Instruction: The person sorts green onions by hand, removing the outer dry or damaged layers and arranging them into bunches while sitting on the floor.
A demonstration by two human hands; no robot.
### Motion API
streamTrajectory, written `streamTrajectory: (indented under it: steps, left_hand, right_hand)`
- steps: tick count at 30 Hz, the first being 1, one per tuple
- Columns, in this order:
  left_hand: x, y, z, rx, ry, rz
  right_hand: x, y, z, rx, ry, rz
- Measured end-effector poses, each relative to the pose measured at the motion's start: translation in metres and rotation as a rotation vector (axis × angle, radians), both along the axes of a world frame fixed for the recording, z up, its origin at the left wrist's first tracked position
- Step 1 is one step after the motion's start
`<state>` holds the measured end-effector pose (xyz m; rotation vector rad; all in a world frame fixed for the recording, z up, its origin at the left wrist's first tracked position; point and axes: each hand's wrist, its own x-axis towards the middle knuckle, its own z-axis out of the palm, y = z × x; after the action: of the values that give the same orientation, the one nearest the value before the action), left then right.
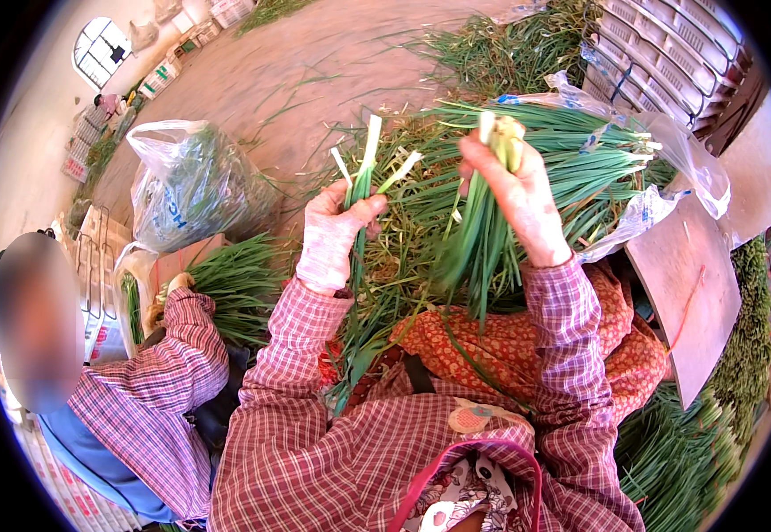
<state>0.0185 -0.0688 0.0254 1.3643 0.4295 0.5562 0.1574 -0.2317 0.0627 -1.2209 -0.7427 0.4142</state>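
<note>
While hands [328, 229] [527, 197] grip stalks [485, 244], stuffed bag [199, 182] sits left, board [700, 301] right.

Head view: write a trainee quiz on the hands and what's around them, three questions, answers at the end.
1. True or false: the stalks in the left hand have their white ends pointing up.
2. Which holds more: A) the left hand; B) the right hand; C) both hold the same?
3. Fill in: the bulging plastic bag stands on the person's ____ side.

Key:
1. True.
2. B; it grips a thick bunch, the other only a few stalks.
3. Left.
</note>
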Motion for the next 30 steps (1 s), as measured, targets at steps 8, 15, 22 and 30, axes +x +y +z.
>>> streamTrajectory:
  steps: [8, 15, 22, 30]
  left_hand:
    - [0.018, -0.015, -0.006, 0.301, 0.013, -0.067]
    - [0.025, -0.010, -0.012, -0.373, -0.300, -0.248]
    - [0.042, -0.013, -0.013, -0.404, -0.393, -0.097]
    - [0.049, -0.022, -0.003, -0.424, -0.385, 0.015]
  right_hand:
    - [-0.002, 0.033, -0.003, -0.137, -0.183, -0.027]
    - [0.000, 0.024, -0.008, -0.065, -0.059, 0.135]
    - [-0.004, 0.025, -0.017, -0.118, -0.177, 0.018]
    - [-0.005, 0.034, -0.038, -0.253, -0.518, -0.300]
